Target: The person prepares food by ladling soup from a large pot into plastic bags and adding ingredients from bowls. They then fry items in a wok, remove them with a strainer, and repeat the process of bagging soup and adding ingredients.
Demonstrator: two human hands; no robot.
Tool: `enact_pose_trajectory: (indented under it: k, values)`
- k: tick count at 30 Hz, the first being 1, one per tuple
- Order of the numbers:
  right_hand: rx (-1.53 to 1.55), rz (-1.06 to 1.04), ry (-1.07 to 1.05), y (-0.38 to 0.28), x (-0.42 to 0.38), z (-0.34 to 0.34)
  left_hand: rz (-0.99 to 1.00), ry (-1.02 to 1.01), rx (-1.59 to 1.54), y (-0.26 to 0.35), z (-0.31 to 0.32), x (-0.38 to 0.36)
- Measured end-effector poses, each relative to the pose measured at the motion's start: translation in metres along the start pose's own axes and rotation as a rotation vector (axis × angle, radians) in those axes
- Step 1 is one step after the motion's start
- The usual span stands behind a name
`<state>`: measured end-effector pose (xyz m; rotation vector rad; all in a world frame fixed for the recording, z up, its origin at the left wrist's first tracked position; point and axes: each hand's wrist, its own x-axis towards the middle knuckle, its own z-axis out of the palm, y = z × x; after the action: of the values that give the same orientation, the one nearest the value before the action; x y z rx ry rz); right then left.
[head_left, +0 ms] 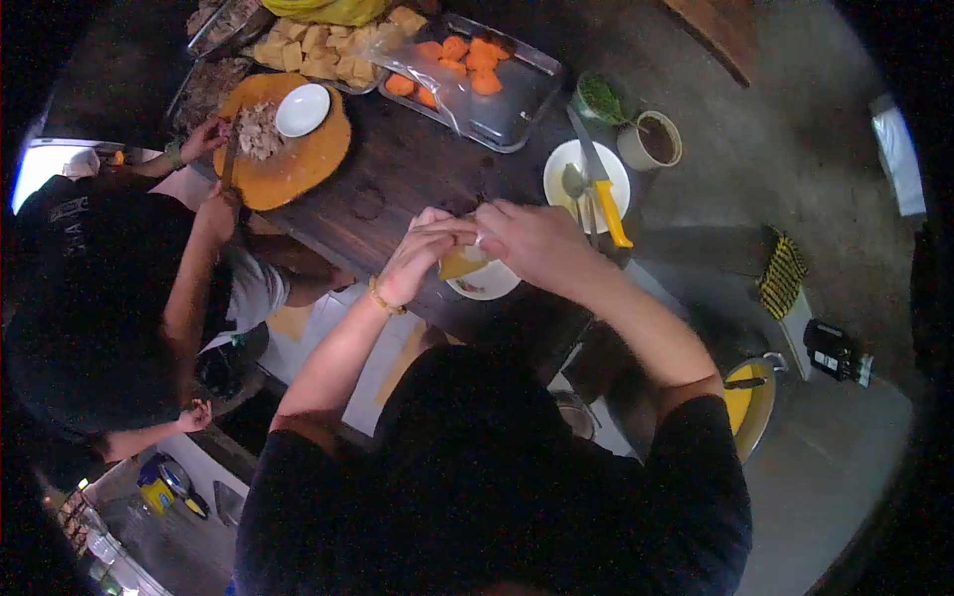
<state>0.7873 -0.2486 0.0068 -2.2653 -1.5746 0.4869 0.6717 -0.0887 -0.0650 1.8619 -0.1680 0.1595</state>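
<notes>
Both of my hands meet over a white bowl (489, 285) on the dark wooden table (373, 204). Between them is a thin yellowish piece (459, 262); its kind does not show clearly. My left hand (422, 256), with a beaded bracelet at the wrist, has its fingers closed at the upper edge of this piece. My right hand (537, 243) is closed beside it, fingertips meeting the left ones, with a bit of white at the thumb. Just beyond my right hand lies a white plate (559, 162) with a spoon (573, 182) and a yellow-handled knife (602, 189).
A tray (517, 124) holds orange carrot pieces under clear plastic. Left, a person's hand (217, 212) holds a knife at a round cutting board (308, 171) with chopped meat (260, 134). A brown-filled cup (653, 142) and green herbs (600, 99) stand right; a pot (760, 412) is lower right.
</notes>
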Motion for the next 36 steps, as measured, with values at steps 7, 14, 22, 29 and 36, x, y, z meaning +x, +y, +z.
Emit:
enact_pose_trajectory:
  k: [7, 14, 22, 29, 36]
  values:
    - [0.149, -0.422, -0.058, 0.024, 0.058, 0.003, -0.005, -0.157, 0.040, -0.013, -0.040, 0.007]
    - [0.172, -0.418, 0.089, 0.027, 0.098, 0.060, -0.188, 0.006, -0.234, -0.040, -0.059, -0.008]
    - [0.098, -0.080, 0.419, 0.070, 0.109, 0.117, -0.456, 0.599, -1.361, -0.066, -0.055, -0.023]
    - [0.143, 0.557, 0.411, 0.152, 0.185, 0.138, -0.426, 0.615, -1.153, -0.087, -0.061, -0.010]
    - [0.400, -0.089, 0.093, 0.069, 0.132, 0.057, 0.013, 0.444, 0.699, -0.014, -0.074, 0.050]
